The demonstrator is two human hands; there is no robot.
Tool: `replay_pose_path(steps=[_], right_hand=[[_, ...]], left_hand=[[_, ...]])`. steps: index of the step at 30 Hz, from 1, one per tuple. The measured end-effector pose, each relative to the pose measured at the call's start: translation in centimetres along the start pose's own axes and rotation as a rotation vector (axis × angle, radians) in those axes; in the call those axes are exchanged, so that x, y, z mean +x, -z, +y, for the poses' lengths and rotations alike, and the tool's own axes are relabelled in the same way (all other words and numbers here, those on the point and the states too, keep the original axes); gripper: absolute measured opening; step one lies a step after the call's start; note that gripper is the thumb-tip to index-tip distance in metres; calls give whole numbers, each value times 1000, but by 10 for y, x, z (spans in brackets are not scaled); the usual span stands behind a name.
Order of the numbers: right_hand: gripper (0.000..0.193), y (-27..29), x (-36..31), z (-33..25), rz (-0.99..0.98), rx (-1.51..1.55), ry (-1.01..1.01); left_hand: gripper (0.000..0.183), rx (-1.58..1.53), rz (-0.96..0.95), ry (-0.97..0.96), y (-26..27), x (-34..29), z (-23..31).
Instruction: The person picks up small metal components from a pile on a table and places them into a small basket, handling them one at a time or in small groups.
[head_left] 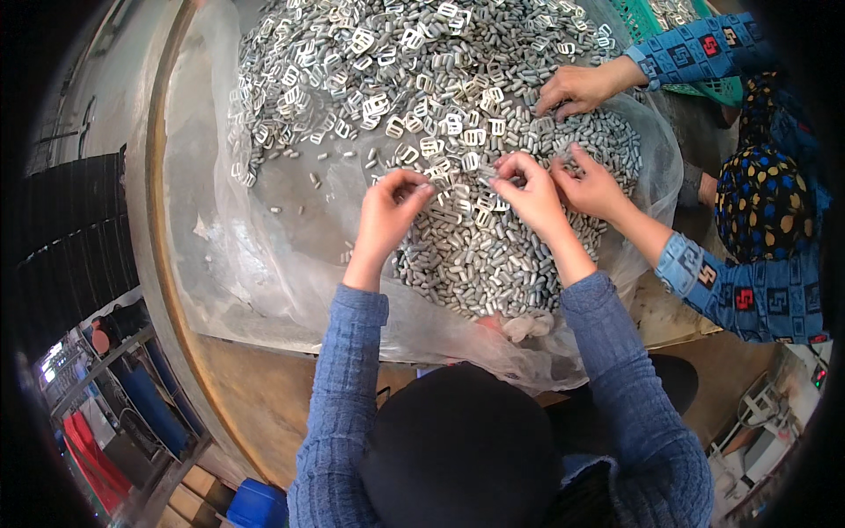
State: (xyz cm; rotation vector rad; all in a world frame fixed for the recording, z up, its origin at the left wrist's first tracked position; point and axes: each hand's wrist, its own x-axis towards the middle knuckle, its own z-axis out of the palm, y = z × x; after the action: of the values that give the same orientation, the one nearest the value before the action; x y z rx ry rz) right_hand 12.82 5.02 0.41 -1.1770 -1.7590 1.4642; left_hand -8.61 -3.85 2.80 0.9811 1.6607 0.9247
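Note:
A large heap of small grey metal parts [475,255] lies on a clear plastic sheet [264,264] spread over a round table [176,352]. Square buckle-like pieces [370,62] lie mixed in farther back. My left hand [392,207] hovers at the heap's near left edge, fingers pinched together on a small piece. My right hand [528,189] is over the middle of the heap, fingertips pinching a small metal part. A co-worker's hand [594,185] touches the heap right beside my right hand.
The co-worker in blue patterned sleeves sits at the right; their other hand [576,88] rests on the heap farther back. A green mesh basket [695,53] stands at the back right. A blue container [255,503] sits on the floor below the table.

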Motion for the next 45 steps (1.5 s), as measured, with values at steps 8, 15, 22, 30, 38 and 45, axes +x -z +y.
replay_pose_path(steps=[8, 15, 22, 30, 38, 45], right_hand=[[10, -3, -9, -31, -24, 590, -241], [22, -11, 24, -24, 34, 529, -248], [25, -29, 26, -4, 136, -424, 212], [16, -9, 2, -21, 204, -484, 406], [27, -35, 9, -24, -37, -333, 132], [23, -32, 3, -23, -221, -294, 24]], left_hand=[[4, -824, -91, 46, 9, -10, -1], [17, -332, 138, 19, 6, 42, 3], [18, 158, 214, -233, -10, 57, -22], [6, -701, 118, 66, 29, 2, -5], [23, 536, 190, -307, -2, 4, -7], [6, -686, 159, -9, 20, -1, -12]])
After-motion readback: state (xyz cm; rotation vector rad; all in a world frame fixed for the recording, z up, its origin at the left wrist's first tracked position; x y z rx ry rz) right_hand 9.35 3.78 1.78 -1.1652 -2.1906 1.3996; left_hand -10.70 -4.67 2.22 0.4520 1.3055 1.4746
